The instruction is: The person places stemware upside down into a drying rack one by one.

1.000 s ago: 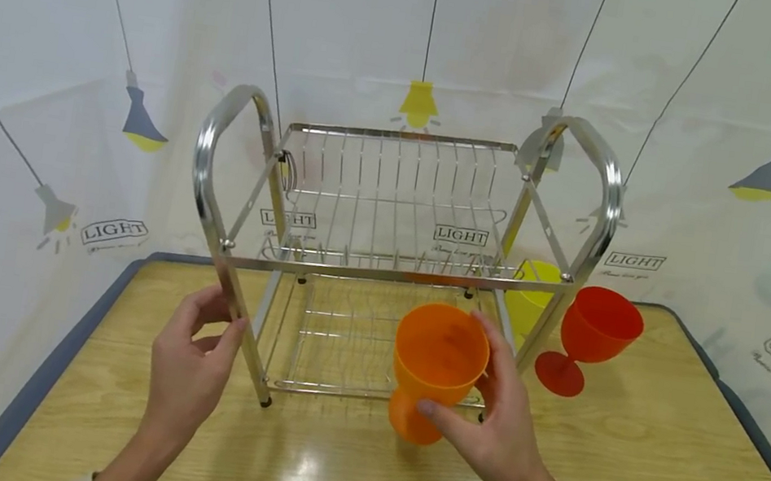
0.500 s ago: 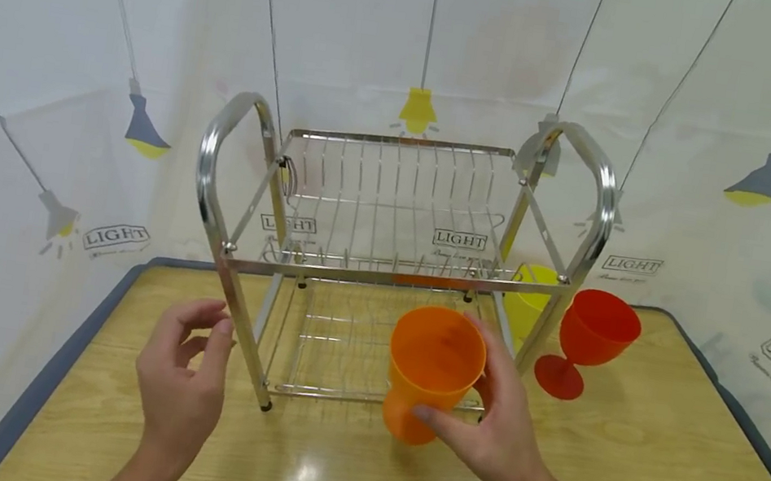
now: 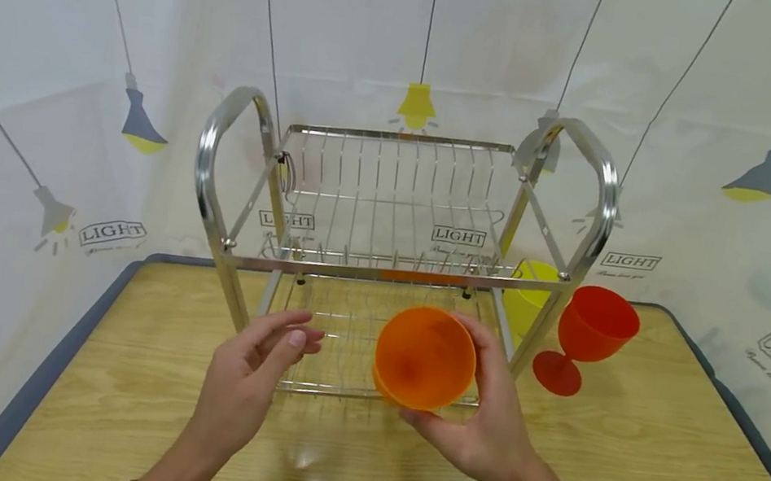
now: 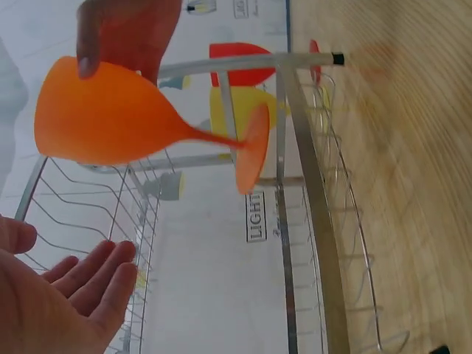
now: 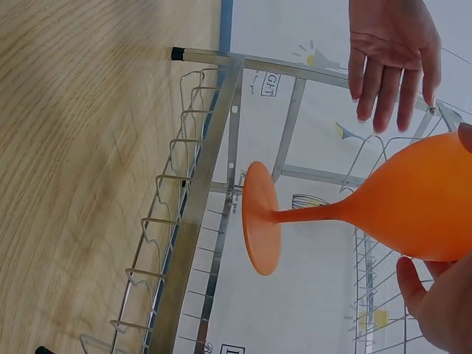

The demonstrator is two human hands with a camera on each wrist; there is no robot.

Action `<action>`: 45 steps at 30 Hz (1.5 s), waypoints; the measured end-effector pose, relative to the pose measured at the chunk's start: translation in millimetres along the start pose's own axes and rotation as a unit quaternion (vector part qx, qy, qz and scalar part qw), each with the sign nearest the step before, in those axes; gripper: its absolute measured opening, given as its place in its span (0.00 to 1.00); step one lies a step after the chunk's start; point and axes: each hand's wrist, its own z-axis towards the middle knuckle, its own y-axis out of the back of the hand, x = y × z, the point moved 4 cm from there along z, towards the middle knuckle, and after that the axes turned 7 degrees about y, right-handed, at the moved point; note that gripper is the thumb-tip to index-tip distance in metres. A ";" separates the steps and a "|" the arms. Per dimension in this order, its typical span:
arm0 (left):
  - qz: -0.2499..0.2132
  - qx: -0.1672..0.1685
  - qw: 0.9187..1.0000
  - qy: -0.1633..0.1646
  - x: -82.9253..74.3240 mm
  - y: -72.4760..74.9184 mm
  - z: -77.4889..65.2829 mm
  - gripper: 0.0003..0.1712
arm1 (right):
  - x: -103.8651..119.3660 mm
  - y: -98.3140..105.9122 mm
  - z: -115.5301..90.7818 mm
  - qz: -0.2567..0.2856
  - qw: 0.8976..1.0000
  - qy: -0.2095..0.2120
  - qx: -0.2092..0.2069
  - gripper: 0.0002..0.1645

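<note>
My right hand [image 3: 489, 419] grips an orange plastic goblet [image 3: 425, 359] by its bowl, thumb at the front and fingers round the far right side. In the right wrist view the goblet's stem and round foot [image 5: 262, 219] hang free above the table. My left hand [image 3: 250, 382] holds nothing; its fingers are relaxed and point toward the goblet, with a gap between them. Behind both hands stands a two-tier metal dish rack [image 3: 395, 276]. A red goblet [image 3: 599, 326] stands upright right of the rack, and a yellow goblet [image 3: 524, 305] is partly hidden behind the rack's right post.
The rack stands on a wooden table [image 3: 658, 460] with its tall curved side frames [image 3: 215, 159] at left and right. A white backdrop [image 3: 358, 15] printed with lamps hangs behind and around the table.
My left hand has let go of the rack's left post and moved right toward the goblet. The orange goblet has shifted slightly left, its opening now turned more toward the head camera.
</note>
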 end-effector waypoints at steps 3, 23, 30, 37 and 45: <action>-0.027 0.040 0.997 0.061 1.4 -6.6 1.6 0.20 | 1.0 0.3 -0.3 -0.022 1.000 0.018 0.005 0.59; -0.184 0.255 0.904 0.289 17.5 -36.6 3.3 0.36 | 3.7 -10.6 -3.1 -0.055 0.985 0.156 0.055 0.55; -0.177 0.280 0.905 0.266 15.3 -42.3 7.3 0.33 | 1.3 -16.9 -3.8 -0.064 0.973 0.207 0.084 0.51; -0.164 0.287 0.908 0.259 13.2 -43.8 7.5 0.32 | 1.1 -18.6 -4.5 -0.062 0.968 0.226 0.091 0.50; -0.181 0.291 0.902 0.263 12.9 -48.5 6.4 0.30 | 0.7 -18.1 -8.0 -0.096 0.957 0.251 0.111 0.47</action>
